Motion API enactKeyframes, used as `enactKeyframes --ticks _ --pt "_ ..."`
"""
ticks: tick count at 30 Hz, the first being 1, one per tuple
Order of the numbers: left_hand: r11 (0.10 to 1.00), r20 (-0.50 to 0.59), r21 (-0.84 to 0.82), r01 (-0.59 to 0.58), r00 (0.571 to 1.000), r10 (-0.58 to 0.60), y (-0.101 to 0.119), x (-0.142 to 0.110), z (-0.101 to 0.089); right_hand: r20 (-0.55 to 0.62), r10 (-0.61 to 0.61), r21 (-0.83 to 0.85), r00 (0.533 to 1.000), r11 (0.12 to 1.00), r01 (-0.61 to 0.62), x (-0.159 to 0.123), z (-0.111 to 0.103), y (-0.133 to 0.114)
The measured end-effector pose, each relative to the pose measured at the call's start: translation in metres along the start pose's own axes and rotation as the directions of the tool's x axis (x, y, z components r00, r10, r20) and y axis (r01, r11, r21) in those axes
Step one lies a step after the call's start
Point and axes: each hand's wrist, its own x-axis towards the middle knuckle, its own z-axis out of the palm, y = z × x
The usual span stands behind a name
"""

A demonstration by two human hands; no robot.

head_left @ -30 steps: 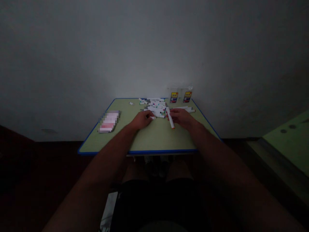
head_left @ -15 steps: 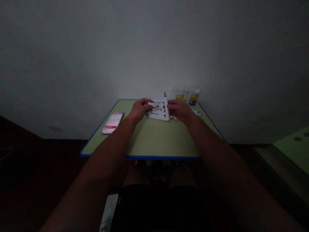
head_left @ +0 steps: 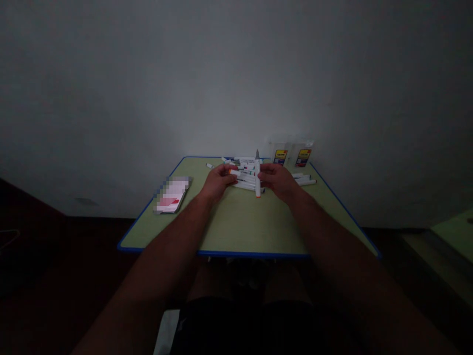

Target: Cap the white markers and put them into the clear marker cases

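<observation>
My right hand [head_left: 277, 180] holds a white marker [head_left: 257, 173] upright, its grey tip up and its orange end down, just above the green table [head_left: 240, 222]. My left hand [head_left: 218, 181] pinches a small white cap with an orange end [head_left: 234, 172], pointed toward the marker. Behind both hands lies a pile of white markers [head_left: 242, 170] with coloured ends.
A phone [head_left: 170, 195] lies at the table's left side. Two clear boxes with yellow labels [head_left: 291, 154] stand at the back right against the wall. A few markers [head_left: 305, 180] lie to the right of my right hand. My legs are under the blue-edged front.
My left hand picked a cap off the table and raised it. My right hand turned the marker from slanted to upright. The view shifted slightly.
</observation>
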Motion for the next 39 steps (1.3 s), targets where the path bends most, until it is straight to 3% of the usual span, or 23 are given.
enactKeyframes --ticks 5,14,24,39 --pt "1.000 0.047 0.004 -0.021 0.999 0.020 0.004 -0.005 0.003 -0.062 0.011 0.015 0.998 1.000 -0.010 -0.003 0.000 -0.006" --pt "1.000 0.080 -0.015 -0.019 0.997 0.020 0.009 -0.011 0.009 -0.052 0.022 0.055 0.998 0.998 -0.019 -0.009 0.008 -0.016" --pt "0.984 0.050 -0.180 0.013 0.999 -0.004 0.019 -0.013 0.009 -0.020 0.033 0.049 0.999 0.998 -0.032 -0.019 0.008 -0.030" --pt "0.981 0.027 -0.187 0.044 0.999 -0.039 0.016 -0.011 0.006 0.001 0.023 0.039 1.000 0.999 -0.023 -0.023 0.011 -0.030"
